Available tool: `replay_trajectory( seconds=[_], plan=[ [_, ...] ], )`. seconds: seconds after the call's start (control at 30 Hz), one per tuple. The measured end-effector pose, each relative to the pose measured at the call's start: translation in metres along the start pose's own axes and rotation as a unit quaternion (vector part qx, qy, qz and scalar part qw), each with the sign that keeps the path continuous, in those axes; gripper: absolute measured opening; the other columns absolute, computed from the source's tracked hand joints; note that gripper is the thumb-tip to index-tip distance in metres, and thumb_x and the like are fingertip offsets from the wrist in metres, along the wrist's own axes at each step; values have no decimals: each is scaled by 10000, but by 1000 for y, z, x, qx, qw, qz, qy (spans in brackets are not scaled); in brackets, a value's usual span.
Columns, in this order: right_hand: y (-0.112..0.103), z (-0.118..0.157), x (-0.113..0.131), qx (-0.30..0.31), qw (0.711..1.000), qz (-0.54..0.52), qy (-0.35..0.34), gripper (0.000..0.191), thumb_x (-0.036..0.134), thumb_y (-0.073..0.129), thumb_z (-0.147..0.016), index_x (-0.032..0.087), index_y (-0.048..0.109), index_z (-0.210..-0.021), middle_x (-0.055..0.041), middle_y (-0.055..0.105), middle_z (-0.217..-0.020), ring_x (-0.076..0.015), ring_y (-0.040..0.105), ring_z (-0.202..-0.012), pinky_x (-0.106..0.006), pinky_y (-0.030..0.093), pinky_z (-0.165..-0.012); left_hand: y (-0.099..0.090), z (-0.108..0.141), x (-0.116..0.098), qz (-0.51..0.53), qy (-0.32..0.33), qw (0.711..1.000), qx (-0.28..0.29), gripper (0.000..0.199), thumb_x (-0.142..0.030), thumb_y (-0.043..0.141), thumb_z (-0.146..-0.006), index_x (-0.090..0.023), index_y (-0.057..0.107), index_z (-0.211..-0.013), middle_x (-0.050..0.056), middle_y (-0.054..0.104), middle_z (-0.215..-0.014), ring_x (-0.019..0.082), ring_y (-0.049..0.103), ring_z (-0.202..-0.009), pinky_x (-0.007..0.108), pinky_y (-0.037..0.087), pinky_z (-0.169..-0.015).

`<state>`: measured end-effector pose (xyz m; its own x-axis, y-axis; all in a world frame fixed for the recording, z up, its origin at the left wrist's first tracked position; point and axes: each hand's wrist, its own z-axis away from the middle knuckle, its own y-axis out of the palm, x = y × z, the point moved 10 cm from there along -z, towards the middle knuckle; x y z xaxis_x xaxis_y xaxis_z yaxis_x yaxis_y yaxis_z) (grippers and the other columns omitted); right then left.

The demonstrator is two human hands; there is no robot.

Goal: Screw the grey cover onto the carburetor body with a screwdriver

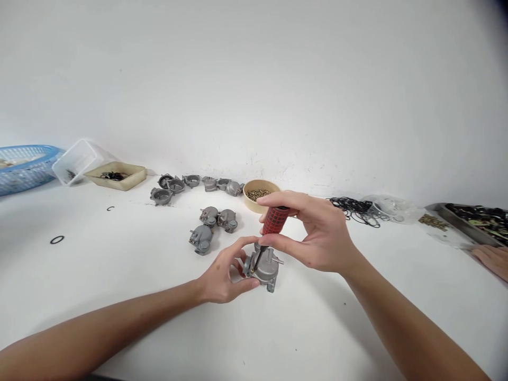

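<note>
A grey metal carburetor (266, 269) rests on the white table in front of me. My left hand (225, 275) grips its left side between thumb and fingers. In my right hand (317, 227) is a screwdriver (275, 220) with a red and black handle, held tilted from above. Its dark shaft reaches down to a brass screw (252, 271) at the carburetor's left edge. The tip appears to meet the screw head. My right fingers wrap around the handle, with the thumb low near the shaft.
Beyond my hands sit several carburetors (201, 238) and open float bowls (161, 196). A round tub (262, 189) holds brass screws. Black O-rings (353, 208) lie right, beside a metal tray (452, 217). Left are a yellowish tray (130, 182), clear box (89, 153) and blue basket (29, 177). Another person's hand (492, 258) rests far right.
</note>
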<state>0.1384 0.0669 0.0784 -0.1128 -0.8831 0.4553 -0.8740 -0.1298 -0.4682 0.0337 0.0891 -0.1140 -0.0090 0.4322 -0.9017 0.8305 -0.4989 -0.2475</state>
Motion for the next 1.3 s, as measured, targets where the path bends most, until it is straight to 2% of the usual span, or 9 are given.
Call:
replay_trajectory(
  seconds=[0.13,0.27,0.5,0.6,0.73,0.87,0.93,1.1,1.3],
  plan=[
    [0,1,-2,-1,1000,1,6,419,181,780,-867,257,670,-1264,-26,763,-991,-142,712,-749,-309,635,-711,-1,0,5,-11,-15,1000,-10,681,-355,804,-858,-275,454,-1437,28,658,-990,166,587,-707,298,513,-650],
    [1,1,-1,0,1000,-3,9,428,165,787,-856,261,674,-1258,-23,762,-991,-142,713,-750,-300,632,-695,-1,-1,6,-14,-19,1000,-12,677,-362,818,-853,-264,465,-1423,20,663,-955,169,585,-711,298,515,-658],
    [4,0,-2,4,1000,-13,16,465,84,778,-827,268,682,-1243,-6,759,-956,-138,702,-747,-292,629,-677,0,-2,1,0,-2,1000,-18,674,-352,830,-855,-283,476,-1424,46,668,-1074,179,596,-760,292,526,-646],
    [5,0,-2,4,1000,-16,8,473,87,794,-814,267,686,-1238,-11,765,-989,-131,692,-724,-295,630,-672,0,-3,-3,-23,13,999,-30,615,-374,845,-853,-305,533,-1379,58,643,-1198,168,602,-772,275,529,-630],
    [3,1,-1,10,1000,-19,7,506,92,772,-836,263,663,-1300,-27,759,-1030,-143,708,-773,-317,643,-720,-3,-2,-13,-87,64,993,-56,540,-471,817,-882,-321,576,-1341,75,552,-1373,139,593,-756,265,548,-622],
    [7,1,4,54,996,-69,9,557,62,630,-907,246,576,-1430,-83,729,-1170,-195,728,-968,-373,652,-810,-3,-2,-16,-141,86,984,-62,683,-635,805,-845,-307,523,-1374,96,535,-1380,130,561,-706,280,571,-609],
    [7,0,4,53,996,-64,8,562,56,629,-907,258,579,-1430,-80,727,-1162,-186,721,-948,-370,648,-804,-3,-2,-15,-158,87,982,-64,693,-676,777,-850,-316,508,-1377,91,535,-1372,122,541,-673,288,573,-603],
    [0,-3,6,16,1000,-5,-21,447,101,763,-845,252,699,-1261,-8,682,-843,-144,651,-735,-310,596,-678,-1,-3,-11,-165,63,983,-50,612,-603,767,-886,-335,513,-1374,78,525,-1368,124,547,-661,306,565,-613],
    [9,-1,9,93,994,-50,-11,518,59,594,-925,237,592,-1411,-55,729,-1001,-184,692,-905,-395,605,-832,-1,-2,-19,-158,84,982,-52,564,-527,779,-896,-322,535,-1362,81,522,-1387,142,564,-726,297,570,-626]
  ],
)
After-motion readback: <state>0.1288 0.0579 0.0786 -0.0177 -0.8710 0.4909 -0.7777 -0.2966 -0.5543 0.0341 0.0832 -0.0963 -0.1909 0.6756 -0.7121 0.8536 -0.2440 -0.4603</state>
